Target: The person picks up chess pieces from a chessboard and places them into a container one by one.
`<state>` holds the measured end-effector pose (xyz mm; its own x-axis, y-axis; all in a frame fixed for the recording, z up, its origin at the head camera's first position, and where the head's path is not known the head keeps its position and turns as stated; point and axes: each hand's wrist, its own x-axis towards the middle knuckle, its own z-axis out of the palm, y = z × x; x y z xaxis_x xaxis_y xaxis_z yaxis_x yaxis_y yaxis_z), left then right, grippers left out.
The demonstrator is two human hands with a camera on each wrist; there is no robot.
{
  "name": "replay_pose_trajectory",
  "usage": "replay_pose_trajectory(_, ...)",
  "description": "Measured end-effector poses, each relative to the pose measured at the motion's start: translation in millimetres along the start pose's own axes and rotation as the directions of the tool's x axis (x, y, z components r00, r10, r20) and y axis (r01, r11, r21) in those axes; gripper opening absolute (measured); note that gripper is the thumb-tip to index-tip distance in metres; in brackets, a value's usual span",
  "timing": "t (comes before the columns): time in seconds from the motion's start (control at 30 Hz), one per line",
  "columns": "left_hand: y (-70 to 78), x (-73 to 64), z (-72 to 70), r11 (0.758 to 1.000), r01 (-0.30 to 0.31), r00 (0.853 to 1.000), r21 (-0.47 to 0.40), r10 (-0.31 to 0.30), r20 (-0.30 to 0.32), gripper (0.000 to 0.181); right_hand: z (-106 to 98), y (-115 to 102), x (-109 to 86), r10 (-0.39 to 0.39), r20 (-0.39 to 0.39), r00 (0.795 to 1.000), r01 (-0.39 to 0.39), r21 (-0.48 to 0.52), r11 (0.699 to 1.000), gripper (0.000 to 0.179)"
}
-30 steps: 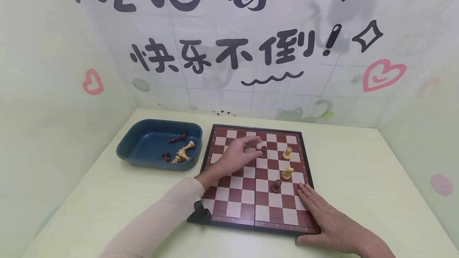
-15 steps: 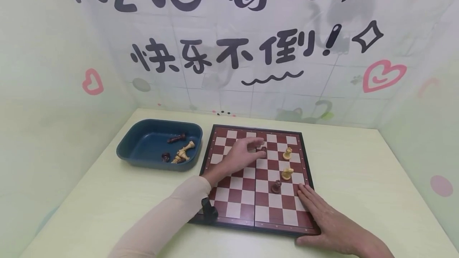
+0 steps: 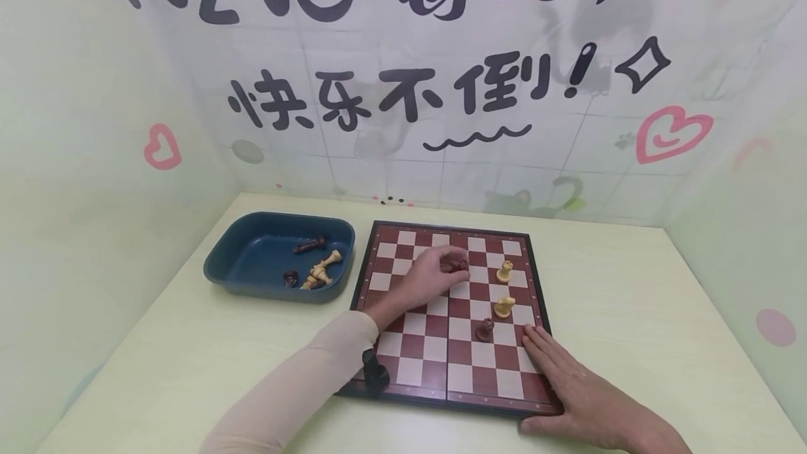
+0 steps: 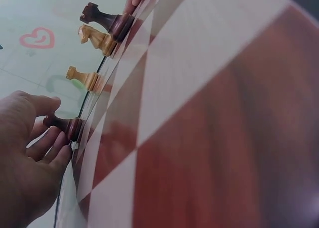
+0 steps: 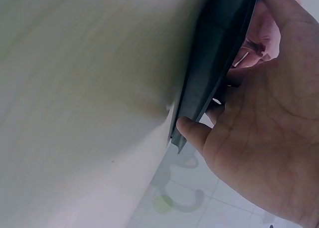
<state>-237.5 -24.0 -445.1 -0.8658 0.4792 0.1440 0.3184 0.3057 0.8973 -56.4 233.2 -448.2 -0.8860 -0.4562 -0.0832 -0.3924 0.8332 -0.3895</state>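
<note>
In the head view my left hand (image 3: pixel 431 277) reaches across the chessboard (image 3: pixel 412 347), its fingers curved round a dark brown chess piece (image 3: pixel 458 266). The left wrist view shows this piece (image 4: pixel 70 126) upright on the board, thumb and fingers on either side of its hidden top. To its right stand a light rook (image 3: pixel 504 271), a light knight (image 3: pixel 504 307) and a dark rook (image 3: pixel 485 329). My right hand (image 3: pixel 583 398) lies over the board's near right corner with its fingers straight; in the right wrist view its thumb (image 5: pixel 192 130) touches the dark board edge (image 5: pixel 212 53).
Left of the board sits a blue plastic tub (image 3: pixel 221 275), with several dark and light chess pieces (image 3: pixel 321 270) lying inside. A printed curtain (image 3: pixel 378 174) hangs behind the pale table (image 3: pixel 630 286). A black strap end (image 3: pixel 375 371) hangs by my left sleeve.
My left hand has moved slightly right, and its fingers have come round the dark chess piece. The right hand and the other pieces stay in place.
</note>
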Motion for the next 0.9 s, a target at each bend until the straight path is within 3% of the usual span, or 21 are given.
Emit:
replay_pose_trajectory(0.33, -4.4, 0.9, 6.1, 0.999, -0.038, 0.998, 0.033, 0.039, -0.041, 0.019, 1, 2, 0.3, -0.001, -0.003, 1.0, 0.001, 0.001, 1.0, 0.116)
replay_pose_trajectory(0.73, -0.9, 0.3, 6.3, 0.997, -0.058, 0.998, 0.048, 0.059, -0.03, 0.019, 1, 1, 1.8, 0.038, 0.028, 0.999, -0.039, 0.041, 0.998, 0.118)
replay_pose_trajectory(0.9, 7.2, 2.6, 2.6, 0.998, -0.053, 0.998, 0.025, 0.054, -0.027, 0.022, 1, 1, 1.6, 0.046, 0.025, 0.999, -0.048, 0.044, 0.998, 0.118)
